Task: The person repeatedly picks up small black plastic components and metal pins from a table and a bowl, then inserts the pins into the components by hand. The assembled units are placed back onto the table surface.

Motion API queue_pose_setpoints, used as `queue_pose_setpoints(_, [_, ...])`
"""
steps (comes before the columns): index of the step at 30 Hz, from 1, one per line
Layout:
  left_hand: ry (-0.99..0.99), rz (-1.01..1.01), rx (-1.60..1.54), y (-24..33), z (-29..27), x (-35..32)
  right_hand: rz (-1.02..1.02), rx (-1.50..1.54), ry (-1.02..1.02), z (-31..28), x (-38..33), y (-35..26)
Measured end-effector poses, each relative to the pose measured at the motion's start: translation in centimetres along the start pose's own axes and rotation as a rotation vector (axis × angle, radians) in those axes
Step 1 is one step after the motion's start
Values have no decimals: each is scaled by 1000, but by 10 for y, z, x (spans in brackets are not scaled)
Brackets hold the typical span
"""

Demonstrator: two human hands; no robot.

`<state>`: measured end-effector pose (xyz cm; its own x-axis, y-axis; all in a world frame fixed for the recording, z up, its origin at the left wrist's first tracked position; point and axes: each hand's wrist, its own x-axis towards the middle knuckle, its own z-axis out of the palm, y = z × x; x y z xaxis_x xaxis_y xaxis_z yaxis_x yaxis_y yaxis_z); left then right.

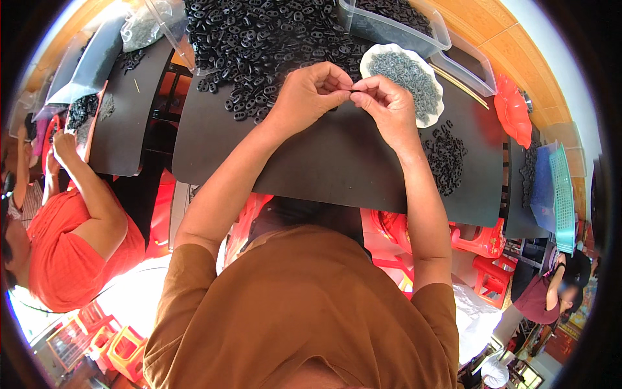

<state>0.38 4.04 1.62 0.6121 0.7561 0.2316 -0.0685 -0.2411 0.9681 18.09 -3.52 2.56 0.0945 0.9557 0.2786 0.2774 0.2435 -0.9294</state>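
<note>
Above the dark table [324, 168], my left hand [301, 100] and my right hand [389, 110] meet fingertip to fingertip. Both are closed in a pinch on a small black piece [354, 91], mostly covered by the fingers. Just beyond them spreads a big heap of black two-hole cord-lock pieces [259, 55]. Beside my right hand stands a white scalloped plate [435, 115] filled with small metal springs [402, 72]. A smaller pile of black pieces [444, 159] lies on the table to the right of my right forearm.
Clear plastic bins [395, 34] stand at the back, one holding black pieces. A red scalloped dish [514, 110] and a teal basket [562, 198] are at the right. A person in red [84, 243] works at another table on the left. Red stools [494, 279] stand below.
</note>
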Motion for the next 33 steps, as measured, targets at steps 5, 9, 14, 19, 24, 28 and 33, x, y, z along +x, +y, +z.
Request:
queue_pose_setpoints(5, [-13, 162, 304, 13, 4, 7, -27, 88, 175, -31, 4, 2])
queue_pose_setpoints(9, [-66, 455, 737, 7, 17, 34, -41, 152, 309, -57, 6, 6])
queue_pose_setpoints(14, [-146, 486, 1001, 2, 54, 62, -43, 91, 431, -62, 7, 12])
queue_pose_setpoints(19, [-241, 402, 1177, -12, 67, 80, -67, 70, 477, -67, 7, 15])
queue_pose_setpoints(24, [-289, 443, 1208, -12, 66, 82, -62, 90, 444, -63, 6, 10])
queue_pose_setpoints(28, [-317, 441, 1224, -12, 66, 83, -67, 185, 388, -60, 6, 8])
queue_pose_setpoints(33, [-375, 437, 1197, -6, 62, 77, -60, 206, 394, -63, 6, 11])
